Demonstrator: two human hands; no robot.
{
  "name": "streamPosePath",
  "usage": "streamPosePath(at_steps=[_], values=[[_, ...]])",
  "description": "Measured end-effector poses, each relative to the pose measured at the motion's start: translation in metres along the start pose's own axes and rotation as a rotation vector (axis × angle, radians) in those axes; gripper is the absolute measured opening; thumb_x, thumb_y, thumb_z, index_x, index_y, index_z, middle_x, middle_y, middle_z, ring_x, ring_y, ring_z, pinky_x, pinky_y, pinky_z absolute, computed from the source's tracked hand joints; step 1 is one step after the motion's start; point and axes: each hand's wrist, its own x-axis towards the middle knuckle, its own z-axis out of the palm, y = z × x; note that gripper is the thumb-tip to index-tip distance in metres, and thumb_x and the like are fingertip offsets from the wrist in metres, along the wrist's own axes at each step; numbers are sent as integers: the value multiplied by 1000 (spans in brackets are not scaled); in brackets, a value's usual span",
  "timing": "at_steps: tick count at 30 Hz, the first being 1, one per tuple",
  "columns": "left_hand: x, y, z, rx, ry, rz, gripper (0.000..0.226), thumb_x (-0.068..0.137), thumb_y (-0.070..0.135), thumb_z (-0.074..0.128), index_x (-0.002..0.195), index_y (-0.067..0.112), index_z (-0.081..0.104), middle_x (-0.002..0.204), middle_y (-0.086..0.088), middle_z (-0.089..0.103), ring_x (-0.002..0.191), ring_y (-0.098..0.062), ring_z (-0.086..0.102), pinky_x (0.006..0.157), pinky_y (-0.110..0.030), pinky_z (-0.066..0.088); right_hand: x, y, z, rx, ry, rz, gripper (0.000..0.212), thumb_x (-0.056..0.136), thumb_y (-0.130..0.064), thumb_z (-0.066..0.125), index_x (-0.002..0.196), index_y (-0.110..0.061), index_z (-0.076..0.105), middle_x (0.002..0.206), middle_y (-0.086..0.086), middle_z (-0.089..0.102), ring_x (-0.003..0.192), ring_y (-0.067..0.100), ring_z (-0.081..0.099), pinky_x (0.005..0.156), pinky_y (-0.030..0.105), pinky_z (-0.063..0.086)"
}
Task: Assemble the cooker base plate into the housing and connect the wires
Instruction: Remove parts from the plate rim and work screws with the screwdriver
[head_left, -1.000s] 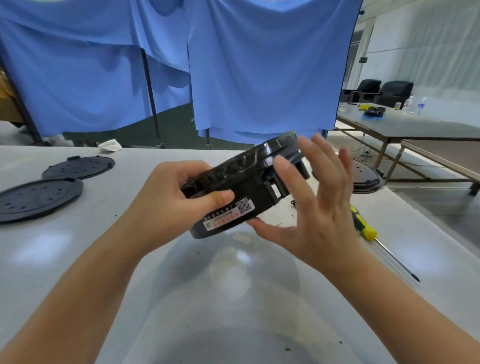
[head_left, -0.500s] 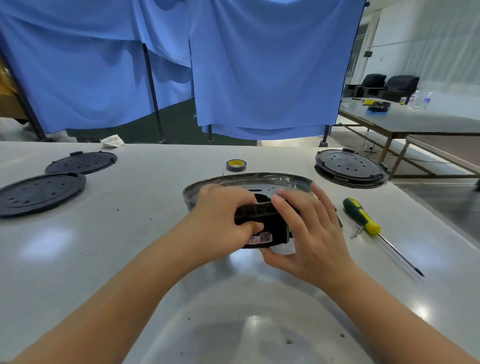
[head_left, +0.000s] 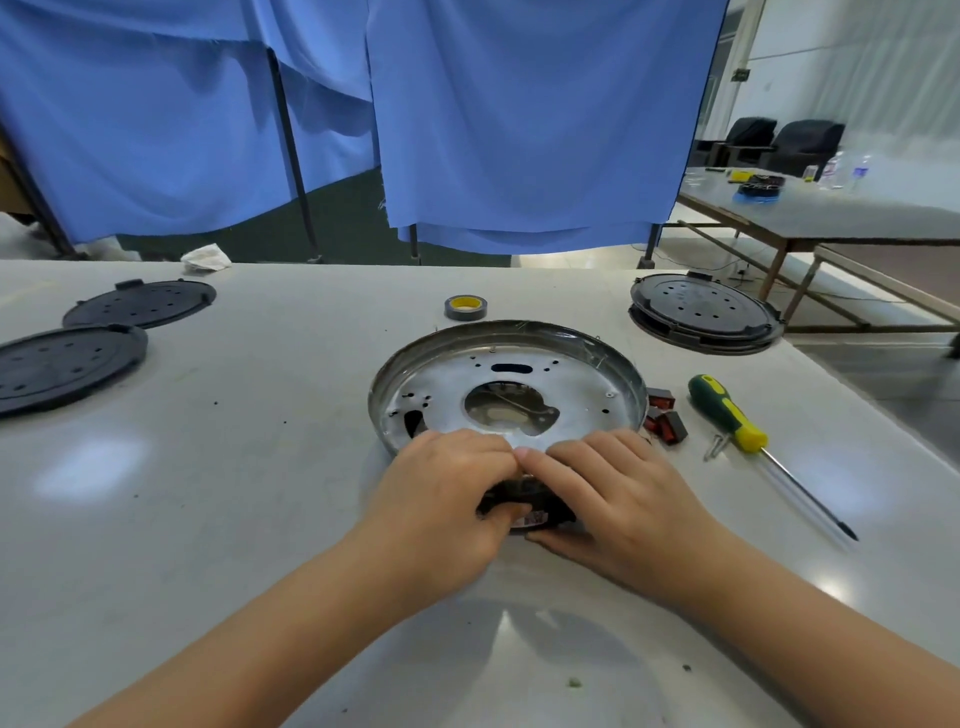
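- Your left hand and right hand both curl round the near rim of the round black plastic housing, which lies flat on the white table straight before you; thumbs sit on its outer wall, fingertips over the edge.
- The shiny round metal base plate already sits inside that housing, so seating looks largely done, though you cannot tell whether it is fully home.
- No wires show joined; small red-and-black connector blocks lie just beside the rim, apart from it.
- The green-and-yellow screwdriver rests untouched on your right, so fastening and wiring likely remain.
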Motion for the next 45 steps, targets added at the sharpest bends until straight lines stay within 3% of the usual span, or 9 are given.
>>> streamPosePath(at_steps=[8,13,16,20,22,24,30,38,45], values=[[0,-7,3,27,-68,-23,13,81,25,62,86,18,72,86,9,68,84,-16,61,68,-40,50,-3,1,-12,157,-108,97,33,87,-28,64,112,-9,57,86,6,64,69,27,58,58,37,49],[17,-10,-15,-10,-297,-58,40,80,58,51,83,24,72,96,15,66,89,-4,59,77,-34,50,-4,-1,-19,319,-141,276,40,78,-32,66,108,-6,66,92,3,63,80,21,58,70,30,47],[34,-12,-23,-81,-430,-144,50,90,59,46,77,18,72,96,17,63,84,-1,59,79,-30,50,-4,6,-23,417,-33,430,34,86,-30,51,105,-5,65,98,3,62,90,18,57,80,30,46],[61,-19,-29,-100,-628,-241,40,90,46,58,75,11,69,100,-9,67,78,-22,62,80,-37,54,-2,41,-24,409,195,820,21,96,-13,43,100,-8,63,92,0,60,83,1,58,72,15,46],[72,-19,-32,-67,-722,-239,16,83,40,67,73,28,72,90,2,72,82,-18,66,81,-36,56,-7,65,-24,363,68,985,21,94,-2,45,102,-13,62,92,1,61,79,-3,59,66,10,46],[81,-20,-32,-64,-809,-256,3,78,38,73,76,36,73,83,9,71,84,-18,69,79,-35,57,-19,86,-22,241,-189,1044,27,91,1,46,101,-15,65,96,2,63,83,7,60,74,23,50],[98,-26,-22,-111,-883,-266,9,75,30,79,74,34,71,76,12,69,65,2,58,62,-15,48,-38,121,-28,-41,-898,959,26,83,-9,62,98,-30,68,99,-3,59,98,21,56,84,34,49],[95,-32,-21,-194,-873,-270,11,73,32,81,72,37,71,69,18,65,65,2,57,70,-23,50,-36,133,-22,37,-1006,832,12,83,-25,70,91,-32,65,97,-6,57,90,16,54,80,27,47],[86,-35,-22,-280,-829,-260,14,76,28,80,71,37,71,69,18,66,67,0,59,80,-34,55,-40,133,-18,23,-1012,770,13,89,-19,62,87,-29,53,98,-3,58,90,19,54,80,32,48]])
